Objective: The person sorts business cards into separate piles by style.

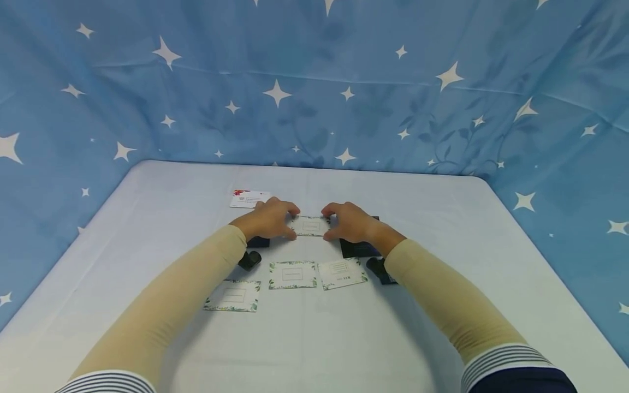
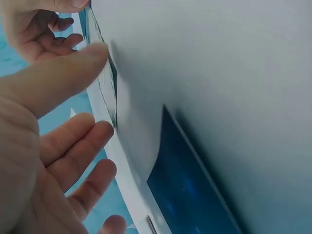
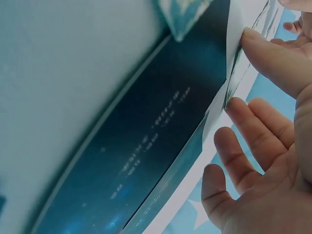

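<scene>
Between my two hands is a white card with a green leaf border (image 1: 310,226), close over the table. My left hand (image 1: 275,217) grips its left short side, thumb at the near corner and fingertips at the far one. On the opposite side my right hand (image 1: 351,222) grips it the same way. In the left wrist view the card (image 2: 106,87) appears nearly edge-on, along the thumb and fingertips. A dark blue card (image 2: 185,185) lies below the left hand. Beneath the right hand is a dark card with small pale print (image 3: 131,141), partly covered by the hand in the head view.
Nearer me lie several leaf-bordered cards: one at left (image 1: 233,296), one in the middle (image 1: 292,274) and a tilted one (image 1: 342,273). Black objects sit by the left sleeve (image 1: 249,260) and right sleeve (image 1: 378,268). A red-cornered white card (image 1: 245,198) lies behind the left hand.
</scene>
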Demonstrator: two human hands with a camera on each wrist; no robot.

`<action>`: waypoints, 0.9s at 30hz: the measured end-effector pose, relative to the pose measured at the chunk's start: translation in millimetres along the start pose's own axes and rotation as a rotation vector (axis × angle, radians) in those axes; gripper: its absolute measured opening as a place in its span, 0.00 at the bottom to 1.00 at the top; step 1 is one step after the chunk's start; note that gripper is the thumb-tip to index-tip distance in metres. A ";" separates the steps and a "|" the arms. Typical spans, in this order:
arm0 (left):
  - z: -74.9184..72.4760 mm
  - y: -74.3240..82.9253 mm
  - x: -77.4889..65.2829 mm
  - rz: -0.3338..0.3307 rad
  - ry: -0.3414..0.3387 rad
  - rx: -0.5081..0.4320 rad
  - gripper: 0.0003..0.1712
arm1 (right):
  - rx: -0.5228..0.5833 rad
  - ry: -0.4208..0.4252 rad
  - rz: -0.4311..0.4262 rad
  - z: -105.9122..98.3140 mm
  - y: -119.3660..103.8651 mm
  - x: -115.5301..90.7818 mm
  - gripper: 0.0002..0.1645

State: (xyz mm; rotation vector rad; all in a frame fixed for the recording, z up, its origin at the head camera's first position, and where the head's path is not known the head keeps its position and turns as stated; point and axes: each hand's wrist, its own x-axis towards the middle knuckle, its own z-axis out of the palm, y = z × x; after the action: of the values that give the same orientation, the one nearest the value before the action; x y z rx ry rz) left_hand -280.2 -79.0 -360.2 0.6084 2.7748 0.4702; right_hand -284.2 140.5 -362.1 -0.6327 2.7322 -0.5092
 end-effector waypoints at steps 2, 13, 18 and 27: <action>0.3 0.1 0.6 -0.001 -0.006 0.007 0.34 | 0.003 0.001 -0.004 0.5 0.1 0.9 0.37; 2.6 -4.0 5.1 0.041 0.038 0.059 0.31 | -0.027 0.016 -0.037 2.3 0.6 -1.5 0.36; -0.2 -12.2 3.4 0.022 0.042 -0.004 0.30 | -0.027 0.032 -0.046 4.0 1.7 1.6 0.37; -22.5 -33.5 7.1 -0.049 0.116 -0.047 0.29 | -0.081 0.128 -0.094 -8.5 -15.6 30.5 0.33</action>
State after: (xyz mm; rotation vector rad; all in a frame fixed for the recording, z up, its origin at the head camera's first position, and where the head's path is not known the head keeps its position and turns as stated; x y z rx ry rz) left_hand -305.6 -110.4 -353.1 0.5171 2.8712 0.5762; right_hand -307.8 115.4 -354.3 -0.7778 2.8664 -0.4789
